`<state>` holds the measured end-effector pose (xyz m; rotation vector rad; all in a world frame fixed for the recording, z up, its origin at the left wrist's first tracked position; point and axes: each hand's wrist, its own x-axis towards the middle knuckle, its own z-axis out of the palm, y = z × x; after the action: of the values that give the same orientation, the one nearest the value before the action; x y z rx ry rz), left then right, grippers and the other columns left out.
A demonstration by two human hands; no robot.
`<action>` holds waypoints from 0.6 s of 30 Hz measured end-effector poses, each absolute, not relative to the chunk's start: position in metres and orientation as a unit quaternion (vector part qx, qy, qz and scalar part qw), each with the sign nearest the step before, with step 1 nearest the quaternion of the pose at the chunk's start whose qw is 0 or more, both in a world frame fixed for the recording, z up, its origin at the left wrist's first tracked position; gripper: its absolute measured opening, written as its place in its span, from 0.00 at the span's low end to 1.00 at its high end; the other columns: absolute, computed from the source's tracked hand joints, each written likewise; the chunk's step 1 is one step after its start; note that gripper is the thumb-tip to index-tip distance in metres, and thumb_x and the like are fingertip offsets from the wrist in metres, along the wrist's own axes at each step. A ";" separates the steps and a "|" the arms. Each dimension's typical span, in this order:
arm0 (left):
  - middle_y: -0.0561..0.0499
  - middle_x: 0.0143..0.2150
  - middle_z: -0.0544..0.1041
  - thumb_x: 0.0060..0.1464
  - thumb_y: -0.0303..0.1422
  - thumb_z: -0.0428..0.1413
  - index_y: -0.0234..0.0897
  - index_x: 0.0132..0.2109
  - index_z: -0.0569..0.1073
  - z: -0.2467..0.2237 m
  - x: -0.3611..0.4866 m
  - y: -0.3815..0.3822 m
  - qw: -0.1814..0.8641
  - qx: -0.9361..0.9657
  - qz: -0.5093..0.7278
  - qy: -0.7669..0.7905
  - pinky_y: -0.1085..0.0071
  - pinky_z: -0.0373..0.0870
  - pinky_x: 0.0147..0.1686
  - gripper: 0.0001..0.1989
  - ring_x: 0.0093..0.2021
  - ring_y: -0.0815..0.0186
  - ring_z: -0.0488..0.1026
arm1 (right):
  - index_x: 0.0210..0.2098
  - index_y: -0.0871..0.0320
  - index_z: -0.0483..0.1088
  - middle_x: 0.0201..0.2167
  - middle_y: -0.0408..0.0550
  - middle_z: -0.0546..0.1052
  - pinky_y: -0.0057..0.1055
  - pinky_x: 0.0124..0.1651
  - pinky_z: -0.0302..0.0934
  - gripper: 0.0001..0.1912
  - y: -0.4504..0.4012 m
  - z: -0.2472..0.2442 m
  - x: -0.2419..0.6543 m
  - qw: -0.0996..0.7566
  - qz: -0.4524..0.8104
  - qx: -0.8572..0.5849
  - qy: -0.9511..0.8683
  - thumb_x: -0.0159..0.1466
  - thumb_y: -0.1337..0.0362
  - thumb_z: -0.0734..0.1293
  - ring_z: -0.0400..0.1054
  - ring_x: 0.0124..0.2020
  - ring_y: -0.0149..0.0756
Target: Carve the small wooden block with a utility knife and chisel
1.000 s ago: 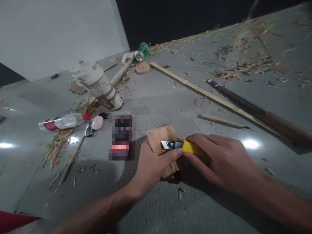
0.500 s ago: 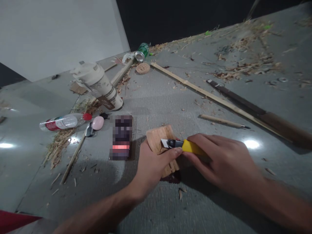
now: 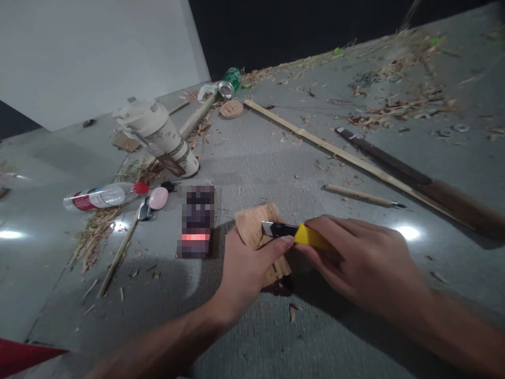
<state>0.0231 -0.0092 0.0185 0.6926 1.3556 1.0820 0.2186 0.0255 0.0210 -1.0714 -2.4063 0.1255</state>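
Note:
A pale piece of wood (image 3: 258,216) is gripped by my left hand (image 3: 246,268), whose fingers are mostly hidden beneath it. My left thumb lies along the wood and touches the front end of the cutter. In my right hand (image 3: 363,258) is a yellow and black utility knife (image 3: 310,236), held by its handle. Its short blade points left and rests against or just over the upper face of the wood. A dark reddish patch (image 3: 279,286) shows under the wood's near end.
Left of the wood lies a blurred-out phone (image 3: 197,221). Beyond stand a tumbler (image 3: 158,137), a plastic bottle (image 3: 106,197) and a green can (image 3: 230,83). On the right lie a long wooden strip (image 3: 315,142), a chisel-like tool (image 3: 394,163) and a thin carving tool (image 3: 359,196). Shavings are scattered about.
The knife has turned slightly, its blade a touch higher and more edge-on over the wood. Both hands keep nearly the same place and hold.

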 end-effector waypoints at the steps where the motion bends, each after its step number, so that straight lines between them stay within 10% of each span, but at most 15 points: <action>1: 0.51 0.33 0.80 0.49 0.41 0.75 0.37 0.42 0.79 0.018 0.023 -0.009 0.593 0.298 0.467 0.585 0.67 0.81 0.29 0.19 0.30 0.63 0.79 | 0.37 0.54 0.67 0.26 0.42 0.74 0.33 0.28 0.50 0.14 0.025 0.021 0.219 0.250 0.046 -0.395 -0.883 0.76 0.54 0.62 0.68 0.23 0.35; 18: 0.49 0.44 0.81 0.51 0.36 0.74 0.40 0.48 0.80 0.018 0.020 -0.003 0.620 0.340 0.487 0.513 0.64 0.81 0.44 0.19 0.42 0.62 0.80 | 0.38 0.55 0.67 0.26 0.42 0.74 0.34 0.28 0.52 0.14 0.029 0.017 0.223 0.239 0.092 -0.385 -0.887 0.76 0.54 0.62 0.67 0.23 0.35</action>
<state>0.0195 -0.0031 0.0176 0.7810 1.1804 1.1199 0.2234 0.0288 0.0173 -1.0532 -2.4279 0.2506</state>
